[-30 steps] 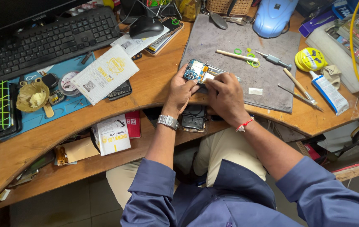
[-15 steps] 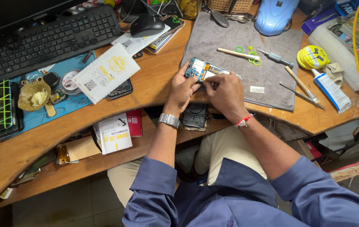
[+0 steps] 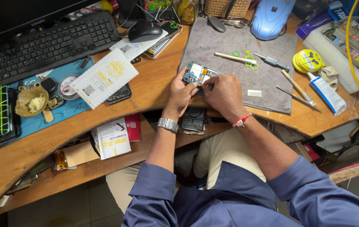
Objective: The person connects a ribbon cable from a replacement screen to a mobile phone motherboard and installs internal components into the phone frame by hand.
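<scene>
An opened phone [image 3: 196,74] with its blue circuit board showing lies at the near left edge of a grey work mat [image 3: 267,84]. My left hand [image 3: 180,94] grips the phone's lower left side. My right hand [image 3: 222,93] is closed over the phone's right part, fingertips pressed on the board; whether it holds a small tool is hidden. A metal watch is on my left wrist and a red thread on my right.
On the mat lie a wooden-handled tool [image 3: 235,58], green rings [image 3: 251,63] and a small screwdriver [image 3: 274,62]. A yellow tape roll [image 3: 309,60], a white tube [image 3: 326,90], a black mouse [image 3: 145,30], a keyboard [image 3: 47,44] and a white packet [image 3: 104,78] surround it. A black phone part [image 3: 193,120] lies on the lower shelf.
Both hands stay on the phone; my right hand has shifted slightly over the board. Nothing else on the desk moved.
</scene>
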